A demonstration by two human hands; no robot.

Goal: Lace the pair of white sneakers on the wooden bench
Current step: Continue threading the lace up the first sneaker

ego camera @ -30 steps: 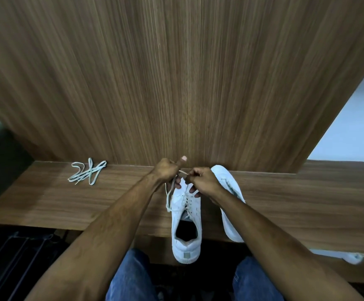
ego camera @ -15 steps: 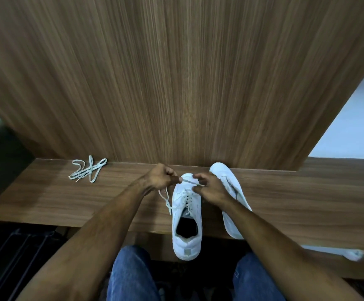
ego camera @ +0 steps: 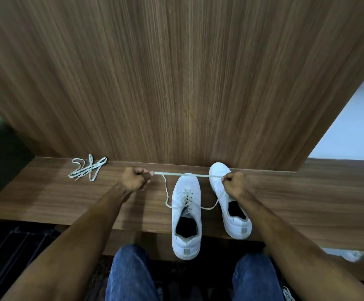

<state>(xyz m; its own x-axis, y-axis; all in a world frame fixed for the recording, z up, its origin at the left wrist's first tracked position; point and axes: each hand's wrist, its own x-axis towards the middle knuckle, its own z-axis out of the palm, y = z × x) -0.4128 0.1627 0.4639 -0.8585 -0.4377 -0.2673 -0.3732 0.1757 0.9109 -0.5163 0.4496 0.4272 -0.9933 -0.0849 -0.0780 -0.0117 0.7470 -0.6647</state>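
Two white sneakers stand on the wooden bench [ego camera: 307, 198], toes toward the wall. The left sneaker [ego camera: 186, 205] has a white lace [ego camera: 185, 174] crossed through its eyelets, and its heel hangs over the bench's front edge. My left hand [ego camera: 133, 180] pinches one end of that lace and my right hand [ego camera: 235, 184] pinches the other. A stretch of lace runs taut between the two hands above the toe, and slack loops drop to the shoe on both sides. The right sneaker [ego camera: 231, 211] shows no lace; my right hand covers part of it.
A second loose white lace [ego camera: 87, 169] lies bunched on the bench at the far left. A tall wooden panel [ego camera: 176, 83] rises right behind the bench. My knees in blue jeans [ego camera: 131, 274] are below the front edge. Dark bars lie on the floor at lower left.
My hands were close together over the left sneaker's toe. They have moved apart, left hand leftward and right hand rightward, drawing the lace out into a taut line.
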